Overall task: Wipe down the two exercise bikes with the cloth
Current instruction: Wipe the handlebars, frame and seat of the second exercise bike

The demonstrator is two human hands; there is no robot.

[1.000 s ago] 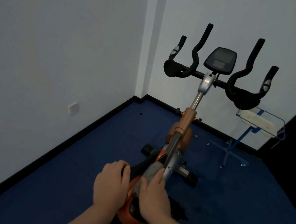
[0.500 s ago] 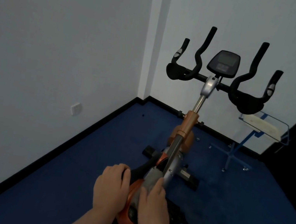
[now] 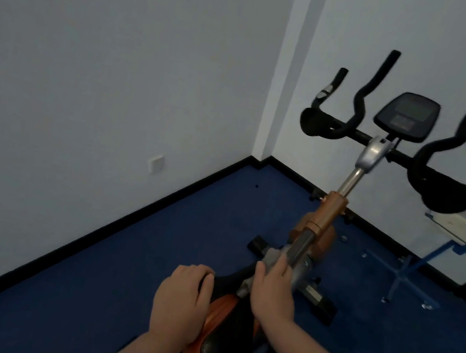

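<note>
An orange and black exercise bike (image 3: 328, 214) stands in front of me, its black handlebars (image 3: 357, 113) and console (image 3: 406, 116) at the upper right. My right hand (image 3: 273, 291) holds a grey cloth (image 3: 271, 257) against the bike's slanted frame tube, just below the dark post. My left hand (image 3: 180, 299) rests on the black and orange body of the bike beside it, fingers curved over the top. Only one bike is in view.
White walls meet in a corner (image 3: 262, 156) behind the bike, with a wall socket (image 3: 155, 162) on the left wall. A blue metal stand with a white board (image 3: 458, 230) sits on the blue floor at the right.
My right hand has slid the cloth up the frame tube toward the post. My view has swung left, so the bike now sits further right.
</note>
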